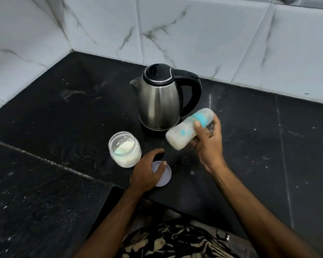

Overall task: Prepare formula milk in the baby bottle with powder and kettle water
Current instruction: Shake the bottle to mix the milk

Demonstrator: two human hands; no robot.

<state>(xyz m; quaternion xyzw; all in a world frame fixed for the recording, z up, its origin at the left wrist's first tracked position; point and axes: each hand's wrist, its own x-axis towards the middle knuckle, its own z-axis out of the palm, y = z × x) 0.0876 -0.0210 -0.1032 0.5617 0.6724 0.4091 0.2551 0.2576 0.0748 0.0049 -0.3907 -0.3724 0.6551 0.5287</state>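
From our head view, our right hand (209,144) grips the tilted, blurred baby bottle (189,127) beside the kettle (159,101); our left hand (147,170), fingers loosely spread, rests on the lid (163,178) near the open powder jar (124,148)

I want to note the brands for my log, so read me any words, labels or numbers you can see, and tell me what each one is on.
No text here can be read.
Kettle: a small light mark low on the steel body, too small to read.
Baby bottle in the right hand: teal marks, motion-blurred, unreadable.
Powder jar: no label visible.
Lid under the left hand: no visible print.
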